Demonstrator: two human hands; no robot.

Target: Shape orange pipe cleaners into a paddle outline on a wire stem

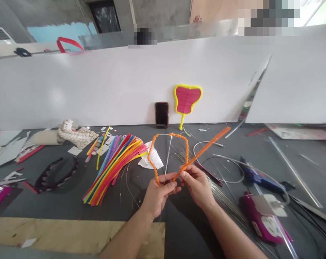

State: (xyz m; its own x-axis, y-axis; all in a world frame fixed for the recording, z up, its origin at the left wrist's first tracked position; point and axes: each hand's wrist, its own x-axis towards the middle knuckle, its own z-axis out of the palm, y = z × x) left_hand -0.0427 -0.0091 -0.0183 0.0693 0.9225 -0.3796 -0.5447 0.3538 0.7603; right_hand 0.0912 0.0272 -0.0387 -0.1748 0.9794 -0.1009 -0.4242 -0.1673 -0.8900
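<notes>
Between my hands is a wire frame (188,153) bent into a loop, its sides wound with orange pipe cleaner; a short stretch of wire at the top is bare. A straight wire (168,154) runs down its middle. My left hand (159,196) pinches the bottom of the frame. My right hand (196,183) grips a loose orange pipe cleaner (210,144) close to the frame's lower right, its free end slanting up to the right. Against the white board leans a pink fan shape with a yellow edge and handle (188,100), beside an upright phone (161,115).
Left of my hands lies a bundle of coloured pipe cleaners (115,169), with a dark braided headband (57,176) farther left. Loose wires (224,201), a blue glue gun (262,178), a purple power strip (268,219) and scissors (314,210) lie to the right. A white board (111,86) stands behind.
</notes>
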